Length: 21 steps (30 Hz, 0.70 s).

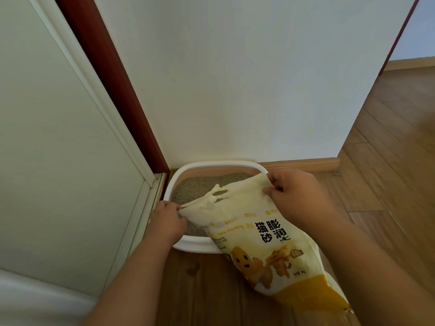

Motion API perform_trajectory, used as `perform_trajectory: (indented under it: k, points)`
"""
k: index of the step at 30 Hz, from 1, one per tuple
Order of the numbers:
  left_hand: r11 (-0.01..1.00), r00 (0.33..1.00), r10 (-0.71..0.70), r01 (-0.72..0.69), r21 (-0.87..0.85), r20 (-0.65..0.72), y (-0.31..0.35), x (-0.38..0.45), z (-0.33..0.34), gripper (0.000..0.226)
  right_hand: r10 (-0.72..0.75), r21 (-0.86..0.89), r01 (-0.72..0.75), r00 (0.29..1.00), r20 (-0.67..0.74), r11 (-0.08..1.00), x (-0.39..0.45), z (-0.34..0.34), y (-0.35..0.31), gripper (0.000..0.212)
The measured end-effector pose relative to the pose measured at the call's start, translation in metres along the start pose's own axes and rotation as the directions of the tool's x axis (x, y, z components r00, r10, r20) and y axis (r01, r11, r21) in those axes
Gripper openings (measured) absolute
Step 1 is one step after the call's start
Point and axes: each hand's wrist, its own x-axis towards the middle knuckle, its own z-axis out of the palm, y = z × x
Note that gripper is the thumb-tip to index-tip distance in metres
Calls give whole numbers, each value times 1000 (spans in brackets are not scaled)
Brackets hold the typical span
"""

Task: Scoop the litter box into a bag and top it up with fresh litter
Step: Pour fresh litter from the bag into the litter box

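Box: a white litter box (pixel 188 243) is set on the floor in the corner, its far rim against the wall and its left side near the door frame; grey-beige litter (pixel 200 184) is seen inside.
Bag: a pale yellow litter bag (pixel 266 245) with black characters and cartoon figures is laid tilted across the near right rim of the box; its top end is held over the litter, its darker yellow bottom end is nearest the camera, over the floor. A torn handle cutout is seen near the top edge.
Left hand: the left hand (pixel 168 218) is clenched on the left corner of the bag's top, pinched between thumb and fingers, above the box's left side.
Right hand: the right hand (pixel 299 196) is closed on the right corner of the bag's top, the edge gripped by curled fingers, above the box's far right rim.
Floor: brown wood planks (pixel 388 161) are laid around the box.
Wall: a white wall (pixel 235 78) is met by a wooden skirting board (pixel 306 164).
Door: a white panelled door (pixel 58 137) is edged by a dark red frame (pixel 113 78).
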Motion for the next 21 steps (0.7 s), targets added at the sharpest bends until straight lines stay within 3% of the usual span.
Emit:
perform_trajectory:
  k: [6, 10, 21]
  points:
    - [997, 999, 10, -13, -72, -38, 3, 0, -2, 23, 28, 109, -27, 1000, -3, 994, -2, -8, 0, 14]
    - [997, 1000, -13, 14, -80, 8, 8, -4, -2, 8, 29, 133, -27, 1000, -12, 991, -4, -11, 0, 15]
    - [985, 999, 34, -33, -171, 2, 40, -19, -10, 12, 63, 210, -51, 997, -52, 976, -7, -30, 3, 22]
